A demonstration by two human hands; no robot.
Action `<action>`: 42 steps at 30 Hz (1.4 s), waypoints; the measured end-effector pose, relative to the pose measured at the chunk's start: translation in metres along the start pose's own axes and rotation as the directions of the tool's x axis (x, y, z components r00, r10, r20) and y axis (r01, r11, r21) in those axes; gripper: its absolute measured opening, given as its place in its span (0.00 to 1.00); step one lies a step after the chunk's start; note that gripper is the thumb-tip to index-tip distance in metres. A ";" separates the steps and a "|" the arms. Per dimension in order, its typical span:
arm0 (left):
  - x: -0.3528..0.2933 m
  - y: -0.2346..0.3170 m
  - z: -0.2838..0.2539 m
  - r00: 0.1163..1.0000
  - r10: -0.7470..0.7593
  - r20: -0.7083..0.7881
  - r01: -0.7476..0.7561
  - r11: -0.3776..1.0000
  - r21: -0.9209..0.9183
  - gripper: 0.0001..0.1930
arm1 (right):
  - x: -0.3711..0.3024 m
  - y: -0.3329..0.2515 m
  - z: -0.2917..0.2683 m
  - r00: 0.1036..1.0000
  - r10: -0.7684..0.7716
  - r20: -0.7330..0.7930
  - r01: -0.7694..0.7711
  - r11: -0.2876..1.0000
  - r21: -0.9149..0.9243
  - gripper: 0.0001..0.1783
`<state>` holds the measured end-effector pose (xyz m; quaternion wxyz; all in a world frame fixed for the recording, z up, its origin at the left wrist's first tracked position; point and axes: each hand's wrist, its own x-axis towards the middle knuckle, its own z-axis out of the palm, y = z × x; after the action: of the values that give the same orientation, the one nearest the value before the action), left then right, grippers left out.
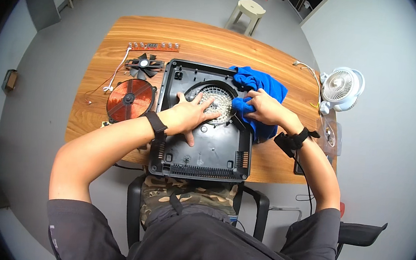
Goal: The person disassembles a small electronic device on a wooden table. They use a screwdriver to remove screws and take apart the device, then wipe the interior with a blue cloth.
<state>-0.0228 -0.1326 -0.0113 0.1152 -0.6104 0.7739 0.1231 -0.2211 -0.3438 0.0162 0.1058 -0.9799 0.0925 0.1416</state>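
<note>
A black plastic appliance housing lies on the wooden table in front of me, its inside facing up. Near its middle is a round vent grille within a raised ring. My left hand rests on the housing with fingers spread, reaching over the grille's left part. At the housing's right side my right hand grips a blue cloth, fingers closed around a bunch of it. A bunched end of the cloth touches the ring's right edge. The rest of the cloth drapes over the housing's right edge onto the table.
Left of the housing lie a copper coil disc, a black fan and an orange circuit board strip with a white cable. A white desk fan stands at the table's right edge, above a clear plastic container. A stool stands beyond the table.
</note>
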 end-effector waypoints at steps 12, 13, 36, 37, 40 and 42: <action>-0.005 -0.003 0.001 1.000 -0.005 0.008 0.005 1.000 0.015 0.68 | 0.087 -0.034 -0.044 0.887 -0.015 -0.461 0.048 0.997 0.060 0.26; -0.005 -0.002 -0.001 1.000 0.001 0.010 -0.001 1.000 0.012 0.67 | 0.094 -0.035 -0.034 0.900 -0.053 -0.433 0.108 0.989 0.103 0.26; -0.002 -0.005 0.005 1.000 0.012 0.018 -0.011 0.999 -0.048 0.67 | 0.123 -0.011 -0.041 0.992 -0.078 -0.100 0.114 0.902 0.418 0.22; -0.002 -0.005 0.005 1.000 0.014 0.003 -0.014 0.999 -0.051 0.67 | 0.125 -0.012 -0.046 0.998 -0.054 -0.041 0.067 0.873 0.484 0.22; -0.004 -0.004 0.006 0.999 0.011 -0.033 -0.013 0.998 -0.054 0.67 | 0.132 -0.040 -0.056 0.967 -0.094 -0.239 0.140 0.974 0.180 0.22; -0.003 -0.003 0.008 0.997 0.022 -0.076 -0.024 0.999 -0.030 0.67 | 0.145 -0.050 -0.049 0.923 -0.168 -0.346 0.203 0.977 0.069 0.23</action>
<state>-0.0187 -0.1276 -0.0181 0.0749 -0.6074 0.7827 0.1131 -0.0612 -0.3290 0.0279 0.1519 -0.9871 0.0233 -0.0446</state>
